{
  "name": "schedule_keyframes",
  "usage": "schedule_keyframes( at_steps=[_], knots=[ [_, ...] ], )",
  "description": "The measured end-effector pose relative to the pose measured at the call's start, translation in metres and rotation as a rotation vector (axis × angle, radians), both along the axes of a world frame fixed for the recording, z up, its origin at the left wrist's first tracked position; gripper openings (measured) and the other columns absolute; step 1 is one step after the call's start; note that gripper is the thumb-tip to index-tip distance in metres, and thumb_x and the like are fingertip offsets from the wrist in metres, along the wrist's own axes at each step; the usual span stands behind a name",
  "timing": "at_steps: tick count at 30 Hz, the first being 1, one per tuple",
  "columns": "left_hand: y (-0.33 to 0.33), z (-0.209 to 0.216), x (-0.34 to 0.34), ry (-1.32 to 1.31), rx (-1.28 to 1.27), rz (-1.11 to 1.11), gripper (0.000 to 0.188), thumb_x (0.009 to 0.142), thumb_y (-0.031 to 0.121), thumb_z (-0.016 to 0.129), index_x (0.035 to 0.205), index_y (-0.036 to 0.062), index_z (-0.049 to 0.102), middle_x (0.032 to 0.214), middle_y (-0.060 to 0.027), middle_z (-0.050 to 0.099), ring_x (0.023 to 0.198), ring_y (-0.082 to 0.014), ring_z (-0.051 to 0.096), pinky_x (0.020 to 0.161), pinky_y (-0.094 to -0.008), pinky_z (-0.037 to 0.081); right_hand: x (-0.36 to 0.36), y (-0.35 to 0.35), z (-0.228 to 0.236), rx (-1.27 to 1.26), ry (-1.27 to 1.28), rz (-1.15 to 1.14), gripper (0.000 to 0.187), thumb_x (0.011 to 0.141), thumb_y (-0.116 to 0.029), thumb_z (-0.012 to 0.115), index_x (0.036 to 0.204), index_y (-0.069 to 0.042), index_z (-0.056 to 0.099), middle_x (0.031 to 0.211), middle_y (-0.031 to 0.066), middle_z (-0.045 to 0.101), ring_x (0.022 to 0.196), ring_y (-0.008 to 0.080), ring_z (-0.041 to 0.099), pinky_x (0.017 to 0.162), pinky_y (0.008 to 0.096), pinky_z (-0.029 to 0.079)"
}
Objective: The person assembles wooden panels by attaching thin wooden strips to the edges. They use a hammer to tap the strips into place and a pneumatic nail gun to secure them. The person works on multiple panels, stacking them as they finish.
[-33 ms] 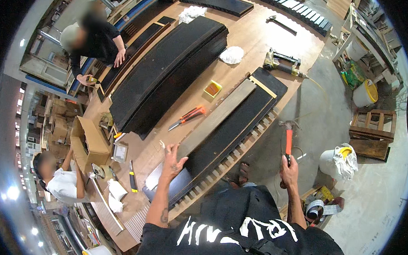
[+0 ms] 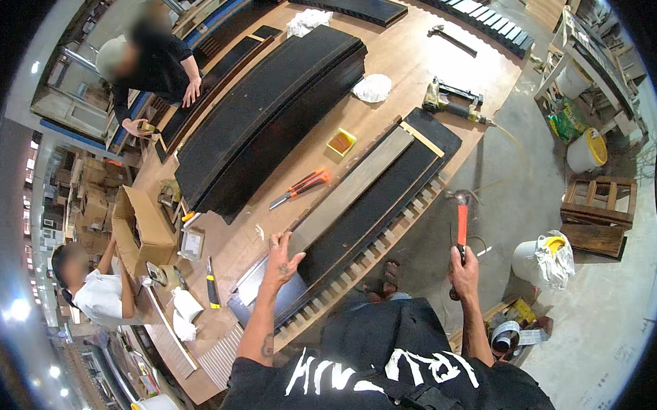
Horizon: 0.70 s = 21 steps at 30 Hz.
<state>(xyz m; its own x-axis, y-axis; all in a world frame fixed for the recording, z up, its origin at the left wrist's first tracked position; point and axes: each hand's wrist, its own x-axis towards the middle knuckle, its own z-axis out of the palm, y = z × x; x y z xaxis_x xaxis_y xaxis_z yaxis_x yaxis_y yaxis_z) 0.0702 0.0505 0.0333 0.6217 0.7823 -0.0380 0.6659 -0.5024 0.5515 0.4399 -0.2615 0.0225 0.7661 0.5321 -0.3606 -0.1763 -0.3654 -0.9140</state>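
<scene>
My right hand is closed around the handle of a claw hammer, held upright with its head up, off the table's near edge. My left hand lies over the near end of a grey-brown wood strip, thumb spread away from the fingers. That strip rests lengthwise on a black panel with a row of pale blocks along its near side. A short light wood piece crosses the panel's far end. Just left of the strip lie orange-and-black cutters or knives and a small yellow tray.
A long black curved piece fills the table's middle. A nail gun with a hose and another hammer lie toward the far right. Two people work at the left, near a cardboard box. Buckets stand on the floor at right.
</scene>
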Motion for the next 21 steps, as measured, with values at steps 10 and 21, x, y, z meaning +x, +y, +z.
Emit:
schedule_keyframes(
  at_steps=[10,21],
  knots=[
    [-0.014,-0.024,0.009,0.001,0.198,0.076,0.071,0.084,0.027,0.076,0.144,0.0011,0.050,0.131,-0.0177,0.050,0.123,-0.0395,0.046,0.109,-0.0521,0.035,0.030,0.095,0.090,0.145,-0.676,0.102,0.022,0.104,-0.021,0.059,0.096,-0.001,0.059,0.062,0.0092,0.050,0.055,0.0148,0.047,0.053,0.0358,0.041],
    [-0.022,-0.034,0.017,-0.069,0.159,0.117,0.070,0.085,0.029,0.075,0.145,0.0014,0.051,0.132,-0.0169,0.051,0.127,-0.0379,0.045,0.109,-0.0506,0.037,0.060,0.177,0.004,-0.110,-0.989,0.361,0.019,0.104,-0.018,0.054,0.101,0.000,0.047,0.076,0.0273,0.064,0.073,0.0477,0.065,0.059,0.0508,0.050]
  ],
)
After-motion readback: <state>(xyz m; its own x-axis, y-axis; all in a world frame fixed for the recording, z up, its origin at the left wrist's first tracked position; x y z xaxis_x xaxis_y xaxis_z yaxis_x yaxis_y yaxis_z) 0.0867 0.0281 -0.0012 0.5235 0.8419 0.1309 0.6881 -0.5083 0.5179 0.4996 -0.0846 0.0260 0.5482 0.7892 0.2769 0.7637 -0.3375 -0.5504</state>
